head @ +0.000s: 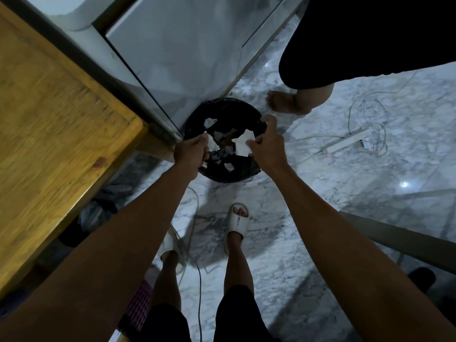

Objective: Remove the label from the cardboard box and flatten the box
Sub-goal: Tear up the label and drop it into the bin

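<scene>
White label scraps [243, 145] are pinched in right hand [265, 144], another scrap gripped in left hand [191, 151], over black-lined bin [237, 175]. Cardboard box not seen. Risk: scraps flutter onto marble floor [320, 243] if released off-centre.

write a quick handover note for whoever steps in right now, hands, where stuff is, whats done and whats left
Left hand: over the near-left rim of the black-lined bin, fingers curled on a white paper scrap.
Right hand: over the right rim, pinching a larger white label piece above the bin.
In the bin: several torn white scraps already lie on the black liner.
Done: label appears torn off and mostly binned.
Left: drop the two held pieces, then flatten the cardboard box, which is not in view here.
Watch: power strip and cables on the marble floor to the right, and another person's bare foot beyond the bin.
</scene>
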